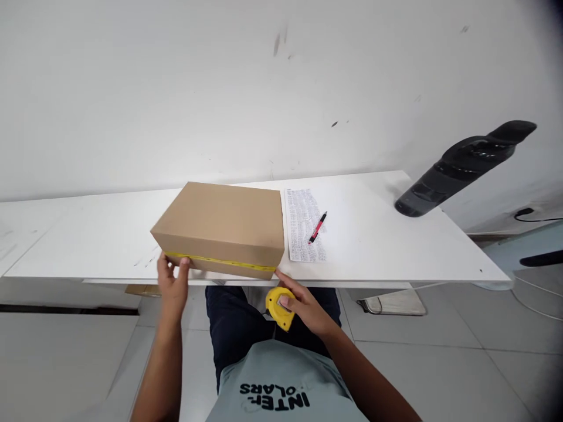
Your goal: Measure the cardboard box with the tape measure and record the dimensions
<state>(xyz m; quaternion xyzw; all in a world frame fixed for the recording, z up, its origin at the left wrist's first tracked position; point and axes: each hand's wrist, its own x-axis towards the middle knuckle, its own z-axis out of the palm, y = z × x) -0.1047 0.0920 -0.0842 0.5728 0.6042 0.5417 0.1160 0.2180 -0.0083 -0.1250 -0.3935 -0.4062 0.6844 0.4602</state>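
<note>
A brown cardboard box point(229, 217) sits near the front edge of the white table. Across its front side stretches the yellow blade point(220, 261) of a tape measure. My left hand point(173, 281) is closed at the box's lower left corner, thumb pressing the blade's end against the cardboard. My right hand point(303, 302) grips the yellow tape measure case point(280, 308) just below the table edge, its index finger reaching up to the box's lower right corner. A sheet of handwritten paper point(302, 225) lies right of the box, with a red and black pen point(317, 227) on it.
A tall black wrapped object point(457, 170) stands at the right part of the white table point(373, 246). The wall point(197, 88) rises behind the table. Below on the floor lie a flat pale object point(396, 302) and some cables.
</note>
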